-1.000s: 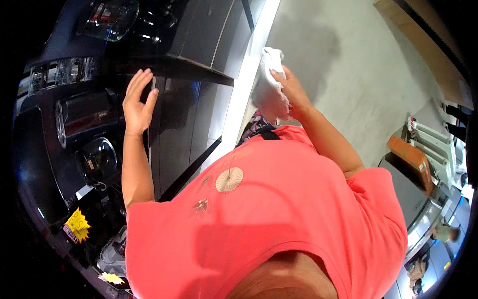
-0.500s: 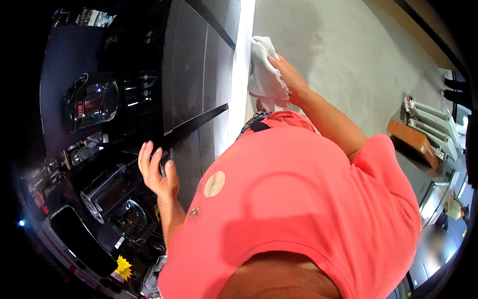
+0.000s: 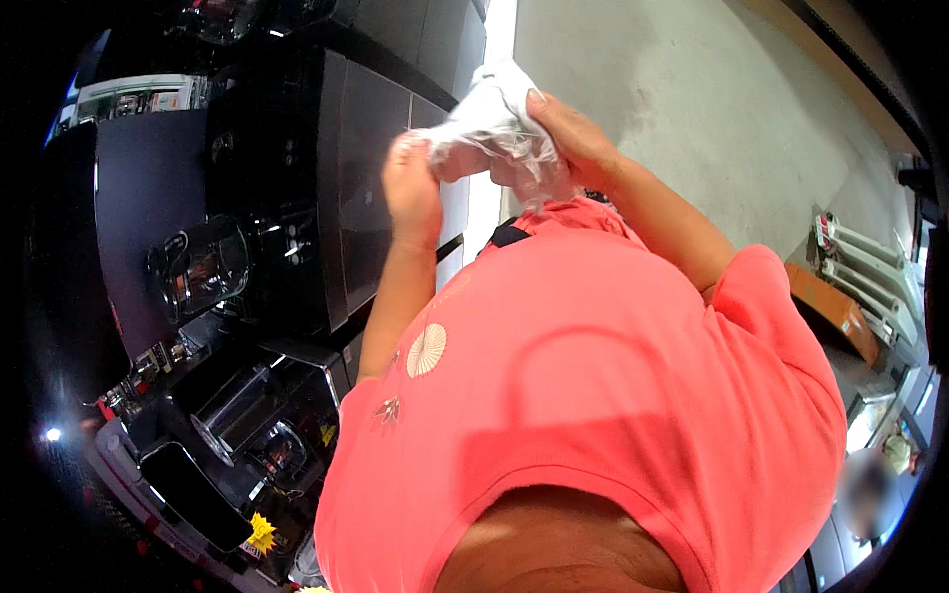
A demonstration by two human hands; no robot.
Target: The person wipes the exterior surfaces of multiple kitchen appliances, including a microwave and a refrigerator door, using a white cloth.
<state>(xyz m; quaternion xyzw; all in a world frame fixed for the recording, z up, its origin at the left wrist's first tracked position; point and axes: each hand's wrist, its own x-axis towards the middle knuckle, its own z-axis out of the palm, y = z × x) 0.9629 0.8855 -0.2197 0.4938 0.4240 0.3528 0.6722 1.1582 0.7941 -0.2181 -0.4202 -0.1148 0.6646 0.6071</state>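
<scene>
- White cloth, bunched, pinched between both hands at twelve o'clock: right hand grips above, left hand clasps its lower edge.
- Black coffee machines stand at nine o'clock.

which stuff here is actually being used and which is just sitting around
In use:
white cloth, gripped by the left hand and right hand

Sitting around:
glass blender jar
black appliances
yellow starburst tag
orange box
</scene>
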